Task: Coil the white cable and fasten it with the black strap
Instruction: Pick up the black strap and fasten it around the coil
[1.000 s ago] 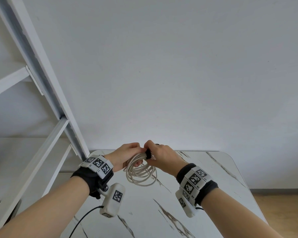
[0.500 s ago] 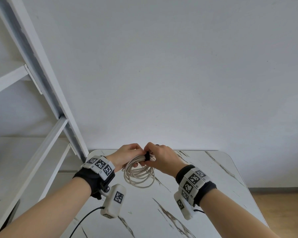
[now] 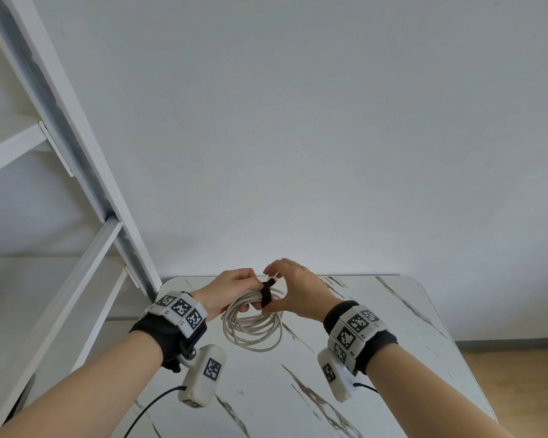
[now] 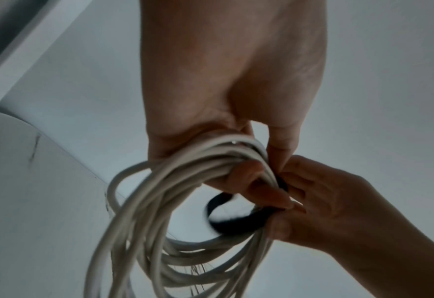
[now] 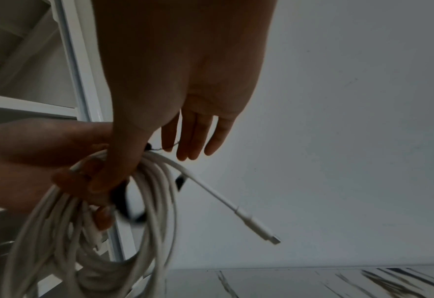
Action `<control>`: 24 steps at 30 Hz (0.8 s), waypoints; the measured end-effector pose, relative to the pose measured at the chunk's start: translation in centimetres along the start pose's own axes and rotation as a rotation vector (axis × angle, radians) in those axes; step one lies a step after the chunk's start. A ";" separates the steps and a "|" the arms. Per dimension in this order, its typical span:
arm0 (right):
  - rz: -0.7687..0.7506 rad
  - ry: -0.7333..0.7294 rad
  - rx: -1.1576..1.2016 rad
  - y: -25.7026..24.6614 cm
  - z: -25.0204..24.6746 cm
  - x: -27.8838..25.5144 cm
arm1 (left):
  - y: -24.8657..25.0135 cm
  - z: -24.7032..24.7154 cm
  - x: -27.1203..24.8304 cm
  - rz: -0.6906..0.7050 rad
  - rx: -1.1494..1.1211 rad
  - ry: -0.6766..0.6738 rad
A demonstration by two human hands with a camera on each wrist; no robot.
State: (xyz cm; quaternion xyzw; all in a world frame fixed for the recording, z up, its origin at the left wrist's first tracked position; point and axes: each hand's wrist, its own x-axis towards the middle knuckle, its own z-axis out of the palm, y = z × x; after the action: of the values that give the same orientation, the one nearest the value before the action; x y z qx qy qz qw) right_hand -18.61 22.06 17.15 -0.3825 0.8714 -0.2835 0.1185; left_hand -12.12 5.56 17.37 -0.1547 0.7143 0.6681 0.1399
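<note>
I hold the white cable (image 3: 252,324) in loops above the desk (image 3: 377,343), near its far edge. My left hand (image 3: 231,290) grips the top of the coil, with the fingers curled around the bundled loops. The black strap (image 3: 266,294) goes around the bundle just beside this hand. My right hand (image 3: 298,292) pinches the strap with the thumb and the first finger, and the other fingers (image 5: 198,137) are stretched out and loose. In the left wrist view, a free part of the strap (image 4: 231,217) makes a loose loop inside the coil. One end of the cable with its connector (image 5: 259,229) sticks out to the side. A white shelf frame (image 3: 76,172) stands on my left, next to the desk.
</note>
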 end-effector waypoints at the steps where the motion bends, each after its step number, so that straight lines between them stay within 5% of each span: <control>1: 0.007 0.002 0.012 0.3 -0.1 0.0 | 0.0 -0.1 0.0 0.004 -0.001 -0.002; 11: 0.328 -0.213 0.504 1.3 0.4 0.7 | 0.3 -0.8 -0.6 0.019 -0.042 -0.156; 15: 0.349 -0.352 0.656 1.8 1.3 1.1 | 0.7 -0.8 -1.2 0.011 -0.046 -0.259; 24: 0.323 -0.404 0.682 1.2 0.5 1.4 | 0.4 -0.8 -1.3 -0.018 -0.049 -0.304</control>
State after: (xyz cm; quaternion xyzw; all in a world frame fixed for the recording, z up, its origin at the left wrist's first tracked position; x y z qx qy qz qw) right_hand -20.08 21.44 16.02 -0.2281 0.7357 -0.4525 0.4494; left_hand -11.07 4.84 18.34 -0.0616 0.6668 0.6998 0.2487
